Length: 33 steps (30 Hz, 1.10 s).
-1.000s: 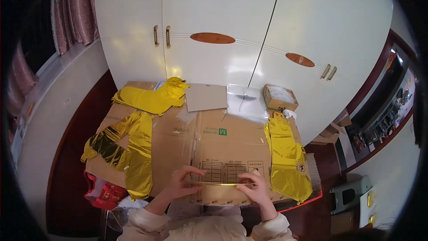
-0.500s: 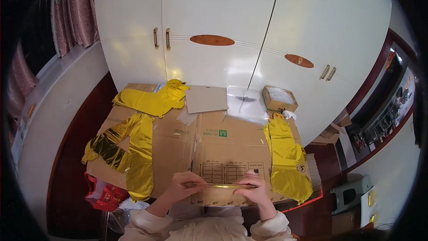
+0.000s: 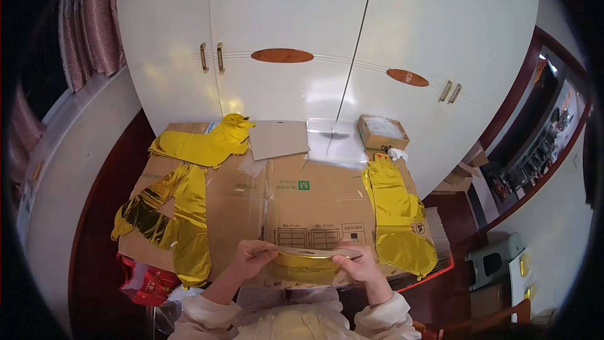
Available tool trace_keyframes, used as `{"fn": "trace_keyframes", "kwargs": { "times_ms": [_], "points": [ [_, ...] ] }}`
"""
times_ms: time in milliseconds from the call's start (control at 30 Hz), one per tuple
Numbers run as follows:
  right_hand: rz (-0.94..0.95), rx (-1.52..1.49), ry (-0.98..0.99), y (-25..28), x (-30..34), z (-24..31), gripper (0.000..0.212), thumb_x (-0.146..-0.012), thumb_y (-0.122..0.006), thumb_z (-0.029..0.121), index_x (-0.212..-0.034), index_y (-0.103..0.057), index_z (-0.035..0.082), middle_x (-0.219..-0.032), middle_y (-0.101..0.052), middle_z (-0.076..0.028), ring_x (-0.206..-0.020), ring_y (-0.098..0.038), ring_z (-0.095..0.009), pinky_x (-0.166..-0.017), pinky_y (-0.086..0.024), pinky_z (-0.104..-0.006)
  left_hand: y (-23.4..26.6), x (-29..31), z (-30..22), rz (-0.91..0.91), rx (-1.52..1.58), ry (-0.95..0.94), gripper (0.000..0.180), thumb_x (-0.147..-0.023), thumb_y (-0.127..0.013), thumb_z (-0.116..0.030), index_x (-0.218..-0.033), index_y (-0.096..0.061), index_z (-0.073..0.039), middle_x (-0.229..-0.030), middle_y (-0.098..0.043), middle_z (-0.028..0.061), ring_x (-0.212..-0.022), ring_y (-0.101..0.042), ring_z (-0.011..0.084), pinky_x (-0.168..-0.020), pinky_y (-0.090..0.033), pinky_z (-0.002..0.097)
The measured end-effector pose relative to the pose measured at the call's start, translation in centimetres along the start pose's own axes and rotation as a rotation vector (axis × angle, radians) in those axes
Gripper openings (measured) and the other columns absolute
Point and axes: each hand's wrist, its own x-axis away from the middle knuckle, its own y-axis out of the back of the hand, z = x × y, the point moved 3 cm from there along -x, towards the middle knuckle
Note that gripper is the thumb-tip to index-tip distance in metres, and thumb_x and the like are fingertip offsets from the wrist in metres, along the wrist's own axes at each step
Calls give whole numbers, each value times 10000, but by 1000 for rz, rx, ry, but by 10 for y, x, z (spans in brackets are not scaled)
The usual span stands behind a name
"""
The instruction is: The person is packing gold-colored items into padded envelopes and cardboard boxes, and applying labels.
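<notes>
Between my two hands, low over the near side of a cardboard sheet (image 3: 236, 195), is a flat gold packet (image 3: 306, 267) with a pale top strip and a slot in it. My left hand (image 3: 251, 258) pinches its left top corner, and my right hand (image 3: 357, 262) pinches the right one. Flat gold foil balloons lie around: a bent one (image 3: 189, 147) at the far left, an angled one (image 3: 191, 226) at the left, and a long one (image 3: 399, 204) at the right.
Along the back lie a grey board (image 3: 279, 138), clear plastic bags (image 3: 336, 145) and a small open box (image 3: 382, 133) of white material. A white cabinet (image 3: 277, 6) stands behind. A red bag (image 3: 148, 282) sits lower left, a grey stool (image 3: 494, 261) at right.
The packet has tilted from nearly edge-on, so its gold front now shows below the top strip. Both hands still hold its ends. The whole view has shifted slightly.
</notes>
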Motion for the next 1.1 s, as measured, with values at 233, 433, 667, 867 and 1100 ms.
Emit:
{"fn": "trace_keyframes", "kwargs": {
  "times_ms": [233,433,667,867,1100],
  "points": [
    [-79,226,112,7,10,18,112,-782,-727,49,-867,-704,-20,-735,-659,-96,-656,-572,-209,-616,-459,-318,-12,-16,-79,-242,-691,-400,255,-816,-762,-193,-1022,-698,-59,-862,-688,87,-865,-662,184,-841,-490,311],
    [-11,408,262,-9,2,68,151,-772,-730,43,-921,-726,17,-729,-656,-82,-636,-565,-217,-594,-466,-322,-79,-30,-122,544,-1263,-604,145,-773,-690,-213,-857,-617,-120,-727,-631,25,-781,-655,159,-762,-483,314],
    [-24,484,347,11,32,73,149,-808,-721,75,-952,-729,39,-730,-655,-69,-658,-570,-229,-609,-485,-336,-86,-30,-126,666,-1082,-629,88,-773,-652,-172,-814,-598,-114,-676,-617,7,-624,-650,178,-558,-499,310],
    [-77,506,217,30,82,80,148,-782,-740,95,-926,-753,64,-744,-679,-37,-640,-559,-212,-609,-482,-314,-97,-14,-115,778,-1028,-690,115,-808,-623,-135,-908,-614,-79,-696,-619,9,-623,-646,156,-521,-505,287],
    [-163,553,34,55,168,88,158,-784,-747,142,-931,-769,89,-713,-671,-27,-655,-551,-203,-630,-473,-315,-138,8,-92,978,-896,-756,170,-848,-600,-144,-1003,-606,-73,-702,-600,10,-627,-641,140,-518,-509,266]
  ]
}}
